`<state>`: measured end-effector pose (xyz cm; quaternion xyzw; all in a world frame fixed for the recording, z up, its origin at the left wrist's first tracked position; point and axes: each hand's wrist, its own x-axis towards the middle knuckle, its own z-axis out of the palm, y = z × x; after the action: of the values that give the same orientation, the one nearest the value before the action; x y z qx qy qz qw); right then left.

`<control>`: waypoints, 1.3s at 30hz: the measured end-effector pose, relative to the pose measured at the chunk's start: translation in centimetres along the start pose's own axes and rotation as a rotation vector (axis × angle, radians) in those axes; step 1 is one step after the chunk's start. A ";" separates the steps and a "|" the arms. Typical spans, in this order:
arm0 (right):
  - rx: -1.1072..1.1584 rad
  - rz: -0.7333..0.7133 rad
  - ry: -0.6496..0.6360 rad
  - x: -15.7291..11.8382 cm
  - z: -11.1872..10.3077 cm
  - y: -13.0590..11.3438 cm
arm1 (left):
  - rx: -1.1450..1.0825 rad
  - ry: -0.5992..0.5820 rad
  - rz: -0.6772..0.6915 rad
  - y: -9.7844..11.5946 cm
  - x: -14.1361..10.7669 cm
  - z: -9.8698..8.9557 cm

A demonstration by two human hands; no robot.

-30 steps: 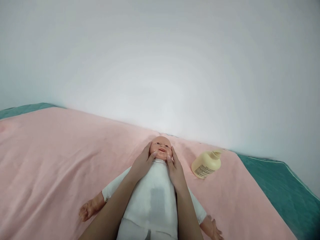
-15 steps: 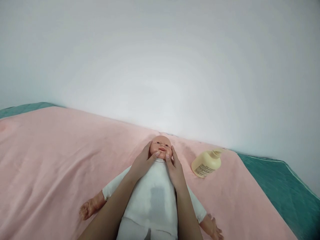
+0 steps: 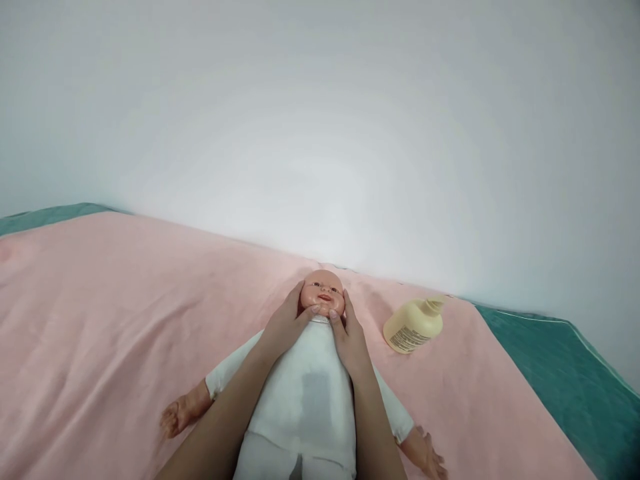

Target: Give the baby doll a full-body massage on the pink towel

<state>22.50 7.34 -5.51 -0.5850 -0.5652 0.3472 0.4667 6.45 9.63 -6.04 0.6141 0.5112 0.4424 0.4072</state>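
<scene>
A baby doll with a white cloth body lies face up on a pink cloth, its arms spread out to both sides. My left hand cups the left side of the doll's head, thumb on the chin. On the other side, my right hand holds the head too, its thumb near the chin and its fingers along the cheek. The fingertips behind the head are partly hidden. Both forearms rest over or beside the doll's body and cross its upper arms.
A pale yellow pump bottle stands on the pink cloth, right of the doll's head. Green quilted fabric shows at the right and far left. Behind the cloth rises a plain white wall.
Both thumbs have shifted slightly downward at the doll's chin. Otherwise the hands, doll and bottle keep nearly the same places.
</scene>
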 end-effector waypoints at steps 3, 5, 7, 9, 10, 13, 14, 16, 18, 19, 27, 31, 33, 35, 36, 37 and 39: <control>-0.004 -0.002 0.000 0.0 -0.1 0.2 | 0.028 -0.016 -0.018 0.0 0.0 0.0; -0.006 -0.001 -0.004 0.1 -0.1 0.2 | 0.042 -0.025 -0.040 0.0 0.1 0.0; -0.008 0.005 -0.008 0.1 -0.2 0.2 | 0.048 -0.028 -0.051 0.0 0.1 0.0; -0.007 0.004 -0.009 0.1 -0.2 0.2 | 0.046 -0.031 -0.040 0.0 0.1 0.0; -0.004 -0.001 -0.008 0.2 -0.3 0.3 | 0.040 -0.032 -0.029 -0.1 0.2 0.1; 0.014 -0.023 -0.005 0.3 -0.3 0.7 | 0.016 -0.023 -0.012 -0.3 0.3 0.1; 0.023 -0.025 -0.006 0.4 -0.3 0.8 | 0.011 -0.018 -0.014 -0.4 0.4 0.2; 0.048 -0.022 -0.006 0.6 -0.3 1.1 | 0.009 -0.011 -0.021 -0.5 0.5 0.2; 0.067 -0.011 -0.001 0.7 -0.2 1.2 | 0.010 -0.003 -0.024 -0.5 0.5 0.2; 0.068 -0.003 0.004 0.7 -0.2 1.1 | 0.008 -0.001 -0.023 -0.4 0.5 0.1; 0.123 0.083 -0.026 -0.1 -0.1 -0.7 | -0.026 -0.031 -0.017 0.2 0.0 0.0; 0.121 0.076 -0.018 -0.2 0.0 -0.8 | -0.055 -0.040 -0.004 -0.1 -0.1 0.0; 0.110 0.073 -0.016 0.0 0.0 -0.6 | -0.049 -0.036 -0.003 -0.1 0.0 0.1; 0.097 0.072 -0.014 0.1 0.0 -0.3 | -0.034 -0.031 -0.007 -0.1 0.0 0.1; 0.092 0.068 -0.013 0.2 -0.1 -0.1 | -0.023 -0.030 -0.009 -0.1 0.0 0.1; 0.086 0.063 -0.013 0.2 -0.1 0.0 | -0.012 -0.030 -0.009 -0.1 0.0 0.0; 0.070 0.050 -0.015 0.3 -0.2 0.2 | 0.012 -0.034 -0.007 -0.2 0.1 0.0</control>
<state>22.75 7.58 -5.57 -0.5797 -0.5412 0.3827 0.4739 6.40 9.71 -6.21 0.6223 0.5092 0.4272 0.4135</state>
